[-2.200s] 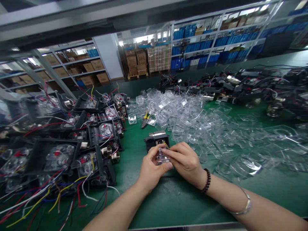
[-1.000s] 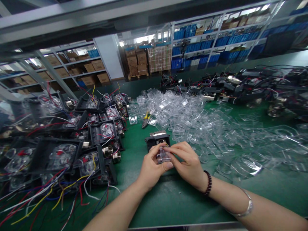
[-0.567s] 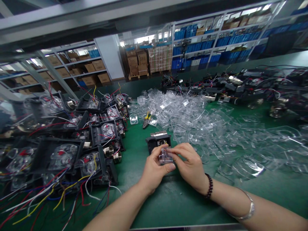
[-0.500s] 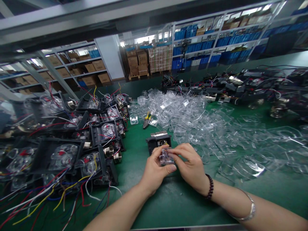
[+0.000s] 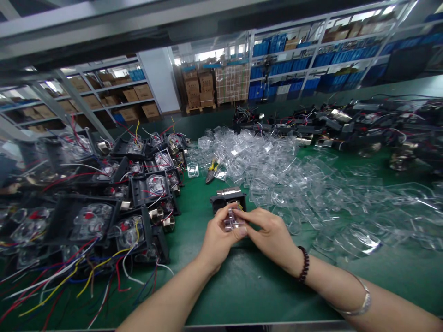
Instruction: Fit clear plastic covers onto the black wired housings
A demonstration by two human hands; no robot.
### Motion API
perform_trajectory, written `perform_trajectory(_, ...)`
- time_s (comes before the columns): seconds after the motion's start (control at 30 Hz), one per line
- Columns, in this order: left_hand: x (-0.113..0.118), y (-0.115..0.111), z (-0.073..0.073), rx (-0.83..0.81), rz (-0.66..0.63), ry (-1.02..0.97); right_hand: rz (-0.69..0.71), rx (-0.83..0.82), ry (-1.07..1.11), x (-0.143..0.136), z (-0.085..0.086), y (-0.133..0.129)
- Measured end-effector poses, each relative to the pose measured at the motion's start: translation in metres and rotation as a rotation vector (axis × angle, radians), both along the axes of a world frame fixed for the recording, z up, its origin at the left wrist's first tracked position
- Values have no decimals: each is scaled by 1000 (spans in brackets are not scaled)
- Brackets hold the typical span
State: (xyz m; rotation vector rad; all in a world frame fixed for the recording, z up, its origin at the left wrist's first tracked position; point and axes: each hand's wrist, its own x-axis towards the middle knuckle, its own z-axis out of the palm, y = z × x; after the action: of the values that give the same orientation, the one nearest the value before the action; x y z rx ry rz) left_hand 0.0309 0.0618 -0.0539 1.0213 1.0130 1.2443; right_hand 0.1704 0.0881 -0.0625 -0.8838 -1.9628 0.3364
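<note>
A small clear plastic part is gripped between the thumb and fingers of my left hand. From the right, my right hand closes its thumb and fingertips on the same part; its exact shape is partly covered by the fingers. Just beyond both hands sits a dark grey housing with a metal fitting along its far side and a bit of yellow inside. The hands hide the near portion of this housing.
Wired dark housings crowd the left side, their loose wires trailing forward. A heap of clear plastic parts spreads across the middle and right. Yellow-handled pliers lie beyond the near housing. More wired assemblies line the back right.
The clear plastic part has been turned and shifted slightly left in my hands. My right hand has moved a little, with its fingers now more closed around the part.
</note>
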Motion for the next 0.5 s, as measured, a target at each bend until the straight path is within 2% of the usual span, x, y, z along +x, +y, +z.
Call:
perform_trajectory(0.23,-1,0,3,29,-63,41,-73,-11,164,0,5,-6)
perform_trajectory(0.5,1,0,3,5,-14,-55,-85,-103,269,-4,3,-8)
